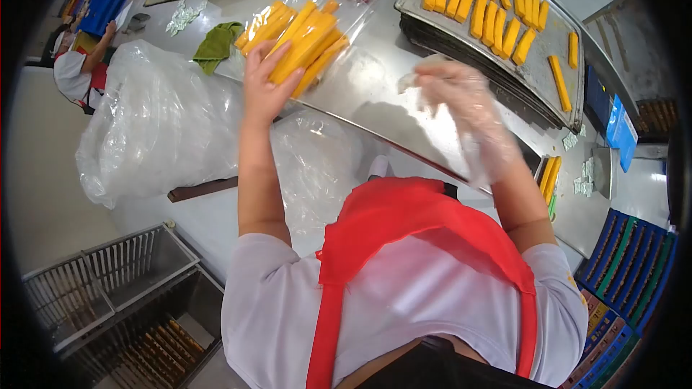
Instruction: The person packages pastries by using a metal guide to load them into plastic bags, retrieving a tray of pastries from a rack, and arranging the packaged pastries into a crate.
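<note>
My left hand (pixel 265 88), bare, is closed around the lower side of a clear plastic bag (pixel 352 1) at the table's edge. Inside the bag lie several thick yellow sticks (pixel 310 37), bunched at a slant. To the right, my right hand (pixel 461 97) wears a thin clear plastic glove and hovers above the metal table (pixel 375 119). Motion smears its fingers, so whether they grip anything does not show. It is nearest to a metal tray (pixel 530 81), where several loose yellow sticks (pixel 497 25) lie in rough rows.
Large clear plastic sacking (pixel 162 119) bulges at the left table edge, beside a green cloth (pixel 216 47). Small silvery packets (pixel 184 17) lie farther back. Metal crates (pixel 115 281) stand low left; blue racks (pixel 627 263) at right. Another person (pixel 76 72) works far left.
</note>
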Demonstrator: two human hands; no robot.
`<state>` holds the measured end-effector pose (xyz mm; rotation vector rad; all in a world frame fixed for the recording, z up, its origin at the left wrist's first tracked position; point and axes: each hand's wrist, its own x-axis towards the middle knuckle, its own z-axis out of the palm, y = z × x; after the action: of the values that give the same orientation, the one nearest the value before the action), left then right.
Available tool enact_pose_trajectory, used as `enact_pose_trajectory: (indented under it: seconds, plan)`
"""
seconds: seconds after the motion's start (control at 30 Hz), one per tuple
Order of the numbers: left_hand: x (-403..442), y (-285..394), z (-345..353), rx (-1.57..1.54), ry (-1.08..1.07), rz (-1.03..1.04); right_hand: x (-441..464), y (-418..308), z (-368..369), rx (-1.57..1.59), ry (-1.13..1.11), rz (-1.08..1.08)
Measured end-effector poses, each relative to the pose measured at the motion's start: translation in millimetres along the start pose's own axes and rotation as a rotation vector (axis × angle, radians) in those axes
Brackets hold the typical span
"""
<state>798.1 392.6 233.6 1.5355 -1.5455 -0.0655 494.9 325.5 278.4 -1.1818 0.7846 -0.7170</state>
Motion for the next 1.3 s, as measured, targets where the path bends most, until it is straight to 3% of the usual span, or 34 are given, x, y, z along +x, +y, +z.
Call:
enact_pose_trajectory:
  seconds: [0.13,0.23,0.33,0.47,0.53,0.57,0.63,0.73,0.87,0.93,1.03,1.17,1.3]
  plan:
    - [26,-35,25,0.264,-0.055,0.042,62,48,37,-0.289,-0.079,0.121]
    - [27,-26,17,0.468,-0.108,0.069,96,72,66,-0.159,-0.027,0.180]
    - [41,-14,-13,0.452,-0.104,0.140,107,62,82,-0.074,-0.096,0.291]
    - [98,-88,-56,0.222,-0.127,0.008,110,45,98,0.037,-0.097,0.231]
    - [120,-133,-56,-0.167,-0.365,-0.581,113,42,102,-0.014,-0.090,0.250]
    - [122,-162,-51,-0.168,-0.373,-0.581,115,45,105,-0.010,-0.083,0.252]
    - [120,-203,-35,-1.013,-0.655,-1.056,120,53,111,0.213,-0.004,0.172]
    - [110,-199,-15,-0.966,-0.863,-1.082,125,62,105,0.350,-0.029,0.161]
    - [75,-143,5,-0.999,-0.883,-1.100,122,55,86,0.473,0.011,0.259]
    - [65,-121,9,-1.059,-0.685,-1.108,120,47,77,0.443,-0.102,0.423]
    - [56,-111,10,-1.126,-0.626,-1.076,126,57,80,0.408,-0.111,0.412]
    - [49,-109,8,-1.134,-0.558,-1.071,120,58,81,0.459,-0.124,0.305]
    - [31,-132,8,-1.292,-0.491,-0.940,134,97,85,0.319,-0.152,0.179]
